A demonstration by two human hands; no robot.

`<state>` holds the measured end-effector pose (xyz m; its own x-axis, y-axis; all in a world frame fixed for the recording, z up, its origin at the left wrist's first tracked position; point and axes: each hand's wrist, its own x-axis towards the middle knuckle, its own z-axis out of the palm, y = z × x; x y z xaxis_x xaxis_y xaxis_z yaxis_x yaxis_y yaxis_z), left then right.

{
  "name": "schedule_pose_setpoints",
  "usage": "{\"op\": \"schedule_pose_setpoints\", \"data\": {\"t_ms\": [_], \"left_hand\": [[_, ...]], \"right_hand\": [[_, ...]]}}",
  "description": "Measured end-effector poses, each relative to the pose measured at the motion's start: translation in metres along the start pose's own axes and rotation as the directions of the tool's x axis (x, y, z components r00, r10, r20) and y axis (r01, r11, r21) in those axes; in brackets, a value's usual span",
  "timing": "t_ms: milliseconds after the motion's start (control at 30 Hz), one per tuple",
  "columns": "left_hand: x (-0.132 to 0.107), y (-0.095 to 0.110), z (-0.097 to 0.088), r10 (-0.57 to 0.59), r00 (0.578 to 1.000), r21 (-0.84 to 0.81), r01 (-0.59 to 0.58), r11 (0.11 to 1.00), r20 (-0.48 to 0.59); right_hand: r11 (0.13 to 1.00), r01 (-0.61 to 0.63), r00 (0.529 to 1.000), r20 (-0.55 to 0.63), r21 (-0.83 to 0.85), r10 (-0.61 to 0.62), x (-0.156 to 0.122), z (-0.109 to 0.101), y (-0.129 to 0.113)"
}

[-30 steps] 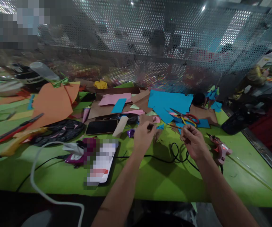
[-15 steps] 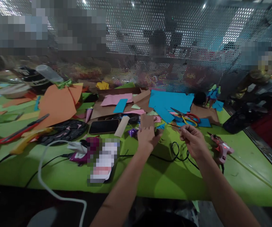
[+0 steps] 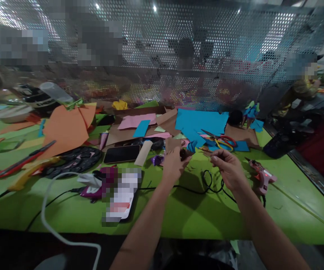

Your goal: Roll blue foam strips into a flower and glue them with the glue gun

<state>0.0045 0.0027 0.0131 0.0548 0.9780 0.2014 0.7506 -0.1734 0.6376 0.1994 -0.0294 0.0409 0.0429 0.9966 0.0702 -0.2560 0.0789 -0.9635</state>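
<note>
My left hand [image 3: 173, 165] is closed around a small object that I cannot fully make out. A ruffled blue paper piece [image 3: 191, 146] sticks out on its right side, and a dark rounded part shows by the fingers. Behind its fingertips stands a brown cardboard piece [image 3: 172, 143]; whether the hand grips it I cannot tell. To the right, my right hand [image 3: 227, 167] is pinched shut, with a thin pointed thing near its fingertips too small to name. Scissors with red and yellow handles [image 3: 224, 142] lie just beyond it. A pink glue gun [image 3: 263, 174] rests to its right.
On the green table [image 3: 201, 217] lie a dark phone [image 3: 122, 154], a lit phone [image 3: 124, 195], a purple glue gun [image 3: 98, 183] and a yellow one [image 3: 32, 172]. Black cable loops [image 3: 207, 183] run below my hands. Blue paper [image 3: 203, 120] and a perforated metal panel [image 3: 156, 48] stand behind.
The blue piece at my left hand has turned and now shows more of its ruffled side. My right hand has shifted slightly left and down. The whole view has moved a little.
</note>
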Motion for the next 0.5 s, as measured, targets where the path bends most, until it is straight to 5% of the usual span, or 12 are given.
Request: {"op": "schedule_pose_setpoints", "data": {"t_ms": [167,300,400,500], "left_hand": [[0.000,0.001,0.007,0.051,0.999,-0.408,-0.038,0.912,0.020],[0.000,0.003,0.018,0.109,0.992,-0.704,-0.032,0.709,0.065],[-0.001,0.006,0.020,0.088,0.989,-0.805,0.045,0.592,0.119],[-0.002,0.008,0.019,0.038,0.993,-0.796,0.068,0.602,0.114]], "right_hand": [[0.999,0.034,0.999,-0.001,0.022,-0.034,-0.001,0.000,-0.003],[1.000,0.005,1.000,0.028,0.013,-0.005,0.000,-0.003,0.000],[0.998,-0.017,0.999,0.028,0.055,0.016,0.001,-0.004,0.002],[0.995,-0.019,1.000,0.005,0.098,0.019,0.003,-0.005,0.005]]}}
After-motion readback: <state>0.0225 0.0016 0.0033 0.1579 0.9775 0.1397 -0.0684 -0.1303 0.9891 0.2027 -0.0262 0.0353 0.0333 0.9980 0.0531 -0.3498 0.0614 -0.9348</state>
